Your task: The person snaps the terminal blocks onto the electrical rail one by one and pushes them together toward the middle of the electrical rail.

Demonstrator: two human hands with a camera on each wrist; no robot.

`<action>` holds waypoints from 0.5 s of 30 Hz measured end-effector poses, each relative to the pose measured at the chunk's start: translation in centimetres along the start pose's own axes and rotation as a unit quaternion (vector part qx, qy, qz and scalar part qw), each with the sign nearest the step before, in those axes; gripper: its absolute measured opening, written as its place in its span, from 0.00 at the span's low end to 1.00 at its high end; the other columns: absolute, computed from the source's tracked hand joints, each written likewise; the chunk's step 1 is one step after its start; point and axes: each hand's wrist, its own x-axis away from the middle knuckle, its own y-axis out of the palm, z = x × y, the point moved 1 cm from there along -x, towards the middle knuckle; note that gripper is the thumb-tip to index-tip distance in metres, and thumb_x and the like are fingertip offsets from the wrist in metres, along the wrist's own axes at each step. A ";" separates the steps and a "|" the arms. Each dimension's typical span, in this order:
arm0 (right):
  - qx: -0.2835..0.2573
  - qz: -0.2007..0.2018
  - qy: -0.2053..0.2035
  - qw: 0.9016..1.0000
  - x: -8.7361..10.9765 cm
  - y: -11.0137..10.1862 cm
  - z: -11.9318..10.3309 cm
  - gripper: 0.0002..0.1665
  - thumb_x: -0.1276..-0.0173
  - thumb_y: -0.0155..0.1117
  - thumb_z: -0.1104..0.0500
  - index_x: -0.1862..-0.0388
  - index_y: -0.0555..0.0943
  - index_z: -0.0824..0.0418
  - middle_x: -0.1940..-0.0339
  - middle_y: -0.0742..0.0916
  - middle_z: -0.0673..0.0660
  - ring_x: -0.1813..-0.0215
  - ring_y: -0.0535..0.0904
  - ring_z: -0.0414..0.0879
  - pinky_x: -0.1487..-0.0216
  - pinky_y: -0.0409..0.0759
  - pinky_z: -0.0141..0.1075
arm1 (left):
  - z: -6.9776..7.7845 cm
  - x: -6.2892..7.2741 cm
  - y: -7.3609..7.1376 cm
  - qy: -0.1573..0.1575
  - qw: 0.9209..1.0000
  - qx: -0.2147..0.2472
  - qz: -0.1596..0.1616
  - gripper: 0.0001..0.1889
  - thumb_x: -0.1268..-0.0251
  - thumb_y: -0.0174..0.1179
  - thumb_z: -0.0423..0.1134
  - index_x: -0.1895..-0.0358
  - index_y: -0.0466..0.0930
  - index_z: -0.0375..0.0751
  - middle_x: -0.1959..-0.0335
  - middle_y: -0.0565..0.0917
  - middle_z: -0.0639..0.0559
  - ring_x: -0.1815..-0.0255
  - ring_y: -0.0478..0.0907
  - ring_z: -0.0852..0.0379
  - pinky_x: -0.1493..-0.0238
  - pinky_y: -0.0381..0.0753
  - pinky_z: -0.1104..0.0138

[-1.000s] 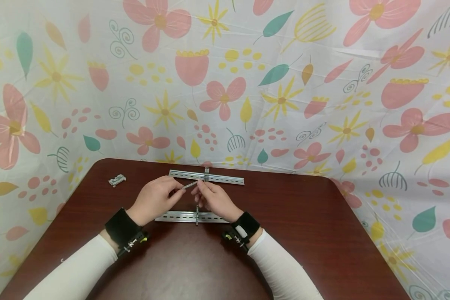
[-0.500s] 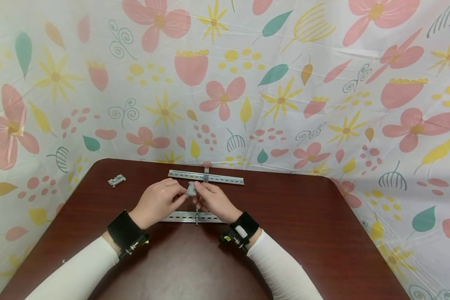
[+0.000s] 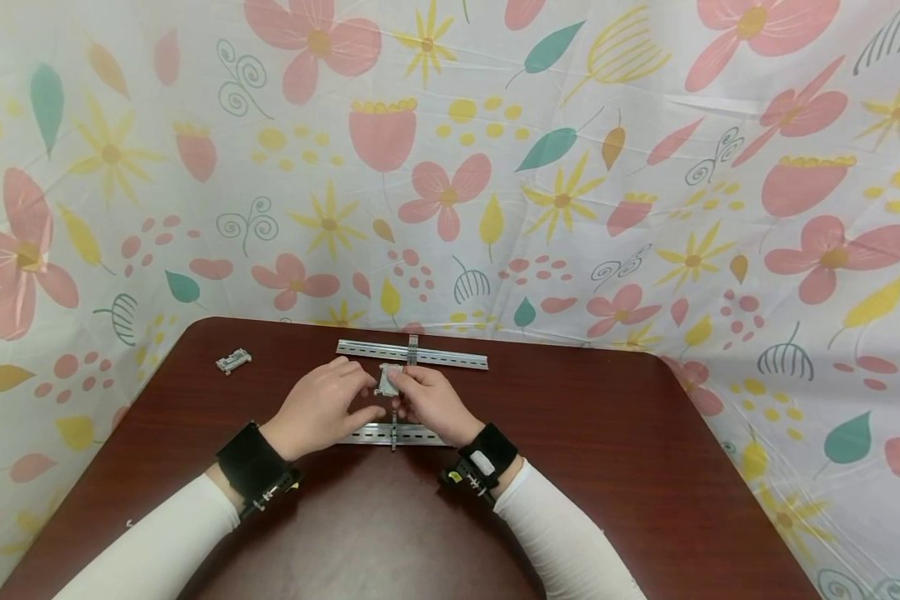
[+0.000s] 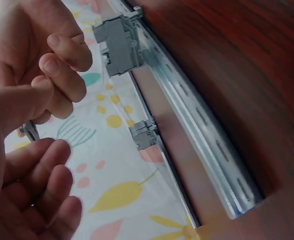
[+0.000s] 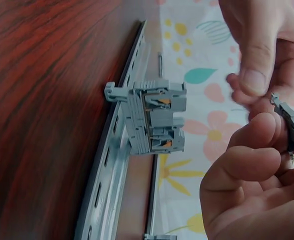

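My right hand (image 3: 435, 404) pinches a small grey DIN-rail terminal block (image 3: 388, 380), lifted above the table between the two rails. Seen from the right wrist, that held terminal block (image 5: 289, 120) is nearly edge-on, partly covered by fingers. Beside its left edge is my left hand (image 3: 315, 410), thumb and fingers spread apart; contact is hard to tell. Below both hands lies the near slotted metal rail (image 3: 420, 435), its left part hidden by the left hand. One upright terminal block (image 5: 157, 120) is clipped on this rail, also plain in the left wrist view.
Farther back lies a second slotted rail (image 3: 453, 358), carrying grey terminal blocks (image 3: 413, 350). A loose terminal block (image 3: 234, 360) rests at the table's far left. Behind the brown table (image 3: 570, 467) hangs a flower-patterned curtain (image 3: 450, 125).
The held block has turned from edge-on to showing its flat face. My left fingers have loosened and parted from their pinch, while the right hand keeps its grip.
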 end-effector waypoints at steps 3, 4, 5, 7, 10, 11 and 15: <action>0.016 0.026 -0.006 1.000 -0.2 -0.3 0.1 0.26 0.10 0.59 0.43 0.68 0.76 0.58 0.69 0.85 0.54 0.69 0.80 0.45 0.64 0.79 0.39 | -0.2 0.2 0.3 -0.023 0.998 0.011 -0.056 0.20 0.35 0.83 0.51 0.53 0.90 0.41 0.61 0.85 0.53 0.58 0.78 0.54 0.57 0.82 0.59; 0.020 0.033 -0.010 0.999 -0.2 -0.4 0.1 0.26 0.11 0.60 0.43 0.69 0.76 0.58 0.70 0.85 0.55 0.69 0.80 0.45 0.65 0.79 0.38 | -0.2 0.3 0.3 -0.029 0.997 0.018 -0.074 0.20 0.34 0.82 0.52 0.52 0.91 0.41 0.60 0.86 0.53 0.58 0.78 0.54 0.57 0.82 0.59; 0.024 0.038 -0.014 0.999 -0.3 -0.5 0.2 0.27 0.11 0.60 0.43 0.70 0.76 0.57 0.71 0.85 0.55 0.70 0.80 0.45 0.65 0.78 0.37 | -0.2 0.3 0.4 -0.035 0.995 0.024 -0.093 0.21 0.33 0.82 0.53 0.51 0.91 0.40 0.59 0.86 0.52 0.57 0.78 0.54 0.57 0.82 0.59; 0.029 0.047 -0.021 0.998 -0.4 -0.8 0.3 0.28 0.11 0.61 0.44 0.73 0.75 0.57 0.73 0.84 0.56 0.70 0.79 0.45 0.65 0.78 0.37 | -0.3 0.5 0.5 -0.041 0.991 0.032 -0.126 0.22 0.33 0.81 0.54 0.49 0.92 0.40 0.57 0.86 0.51 0.56 0.79 0.54 0.57 0.83 0.59; 0.055 0.060 -0.025 0.996 -0.4 -1.2 0.5 0.28 0.11 0.60 0.45 0.73 0.76 0.59 0.74 0.84 0.56 0.71 0.78 0.46 0.66 0.75 0.37 | -0.3 0.8 0.7 -0.041 0.985 0.040 -0.164 0.24 0.34 0.81 0.56 0.48 0.94 0.41 0.55 0.86 0.52 0.54 0.79 0.54 0.56 0.84 0.59; 0.068 0.065 -0.024 0.995 -0.4 -1.4 0.5 0.28 0.11 0.60 0.45 0.73 0.77 0.59 0.73 0.84 0.57 0.71 0.78 0.47 0.66 0.74 0.37 | -0.4 0.8 0.8 -0.039 0.983 0.042 -0.172 0.24 0.36 0.81 0.57 0.48 0.94 0.42 0.55 0.86 0.53 0.53 0.79 0.54 0.55 0.84 0.59; 0.123 0.086 -0.019 0.988 -0.4 -1.8 0.6 0.28 0.10 0.57 0.46 0.68 0.82 0.65 0.72 0.85 0.62 0.72 0.77 0.47 0.67 0.71 0.37 | -0.4 1.0 1.0 -0.031 0.980 0.048 -0.188 0.24 0.39 0.83 0.57 0.49 0.94 0.44 0.56 0.85 0.56 0.52 0.78 0.55 0.53 0.83 0.59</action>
